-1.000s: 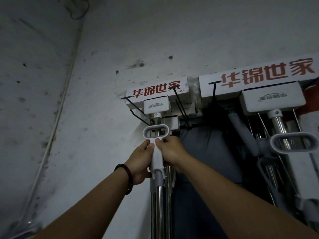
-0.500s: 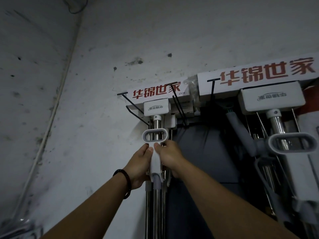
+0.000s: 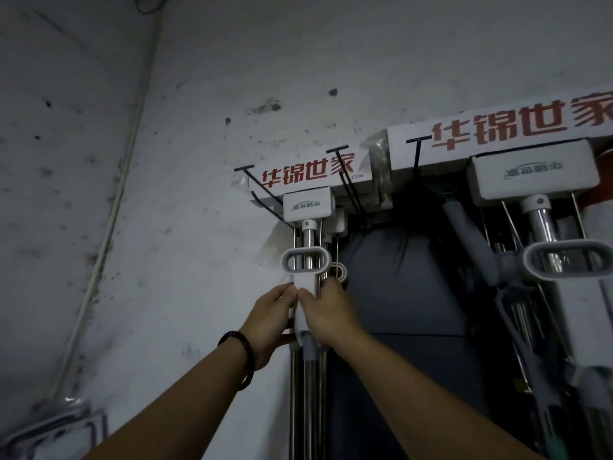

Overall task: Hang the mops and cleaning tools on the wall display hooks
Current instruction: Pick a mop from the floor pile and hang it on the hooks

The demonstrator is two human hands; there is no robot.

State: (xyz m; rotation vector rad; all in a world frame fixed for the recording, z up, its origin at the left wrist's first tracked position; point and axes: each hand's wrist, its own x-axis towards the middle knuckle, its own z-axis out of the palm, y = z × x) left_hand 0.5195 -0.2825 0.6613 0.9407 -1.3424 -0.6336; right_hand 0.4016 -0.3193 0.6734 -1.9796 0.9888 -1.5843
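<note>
- Fingers [image 3: 284, 293] of the left hand [image 3: 270, 323] curl round the left side of the white slide grip [image 3: 306, 295] on the small mop [image 3: 307, 207]. The right hand [image 3: 328, 313] grips the same piece from the right, and the two thumbs nearly meet on its front.
- Head uppermost, the small mop stands upright against the wall [image 3: 199, 144]. Its steel pole runs down between the two forearms and out past the bottom edge.
- Its head sits between black wire hooks [image 3: 244, 168], just under a card sleeve [image 3: 308, 174]; whether the head bears on the wires I cannot tell.
- Leftward, open stained wall reaches to the corner, where a thin cable [image 3: 98, 260] runs down.
- Rightward, a dark grey panel [image 3: 398, 277] lies between this mop and the large mop [image 3: 527, 180], which hangs well apart and is cut by the right edge.
- Round the left wrist sits a dark beaded bracelet [image 3: 247, 356].
- Red characters 华锦世家 run along the card sleeve, with "27CM" in small print at its right end.
- Over the large mop, the long sleeve [image 3: 517, 127] carries the same characters, bigger.
- Both mop heads carry a grey logo printed upside down, too small to read.
</note>
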